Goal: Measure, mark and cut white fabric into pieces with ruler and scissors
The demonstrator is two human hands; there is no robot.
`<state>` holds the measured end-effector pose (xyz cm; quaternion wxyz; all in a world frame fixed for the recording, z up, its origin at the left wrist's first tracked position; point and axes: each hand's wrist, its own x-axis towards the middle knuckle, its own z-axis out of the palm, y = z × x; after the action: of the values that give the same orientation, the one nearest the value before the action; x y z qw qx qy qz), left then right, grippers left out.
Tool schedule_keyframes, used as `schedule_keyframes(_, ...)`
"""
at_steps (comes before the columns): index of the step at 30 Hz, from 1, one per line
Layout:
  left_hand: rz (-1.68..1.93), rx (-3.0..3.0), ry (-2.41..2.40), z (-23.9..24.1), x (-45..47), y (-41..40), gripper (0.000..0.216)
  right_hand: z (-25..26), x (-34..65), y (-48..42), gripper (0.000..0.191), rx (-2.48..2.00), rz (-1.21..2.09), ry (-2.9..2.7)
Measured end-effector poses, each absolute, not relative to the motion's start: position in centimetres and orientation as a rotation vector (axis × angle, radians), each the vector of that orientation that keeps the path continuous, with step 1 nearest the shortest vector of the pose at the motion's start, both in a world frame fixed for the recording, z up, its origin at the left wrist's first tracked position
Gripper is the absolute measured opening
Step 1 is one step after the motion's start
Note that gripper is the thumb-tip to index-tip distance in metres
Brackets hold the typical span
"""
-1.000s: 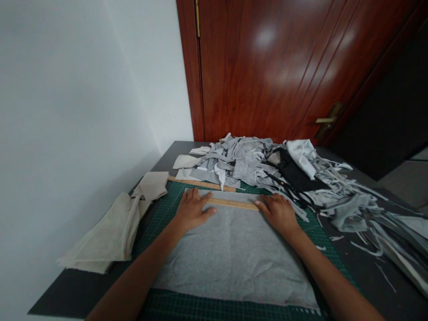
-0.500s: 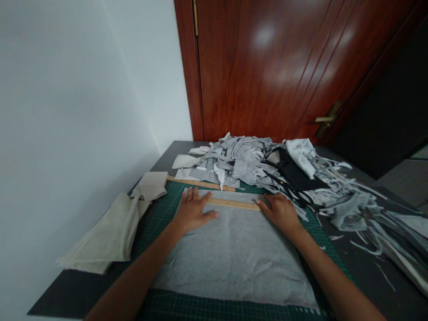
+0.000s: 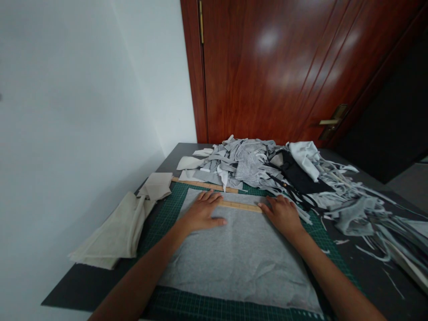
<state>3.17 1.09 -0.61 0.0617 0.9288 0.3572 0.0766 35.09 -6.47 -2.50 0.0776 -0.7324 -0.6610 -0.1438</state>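
A piece of grey cloth (image 3: pixel 240 249) lies spread on a green cutting mat (image 3: pixel 214 301), slightly wrinkled toward its near right part. Across its far end rests a wooden ruler (image 3: pixel 240 205), parallel to the cloth's far edge. My left hand (image 3: pixel 203 211) lies flat over the ruler's left part, fingers stretched and thumb out on the cloth. At the ruler's right end is my right hand (image 3: pixel 282 214), thumb against the wood and fingers spread on the cloth's far right corner. Both ruler ends are hidden under the hands.
Behind the mat lies a heap of grey cloth scraps (image 3: pixel 247 160), with another wooden strip (image 3: pixel 207 184) before it. Black scissors (image 3: pixel 290 191) rest by a black cloth (image 3: pixel 297 174). Cloth strips (image 3: pixel 357 214) pile at right; folded beige cloth (image 3: pixel 117 232) sits left, near a white wall.
My left hand has slid a little to the right along the ruler, with its fingers closer together. My right hand stays at the right end. The whole view has shifted slightly.
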Motion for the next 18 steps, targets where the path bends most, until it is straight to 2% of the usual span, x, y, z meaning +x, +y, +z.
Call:
schedule_keyframes(4, 0.229, 2.815, 1.131, -0.9, 3.5, 0.8, 0.089, -2.4, 34.4, -6.7, 0.044, -2.071, -0.431, -2.025)
schedule_keyframes(9, 0.167, 2.820, 1.138, -0.8, 3.6, 0.6, 0.098, -3.0, 33.6, -6.8, 0.033, -1.685, -0.161, -2.186)
schedule_keyframes(18, 0.194, 2.816, 1.050, -1.3, 2.7, 0.9, 0.102, -5.4, 34.9, -5.3, 0.030, -1.532, -0.071, -2.107)
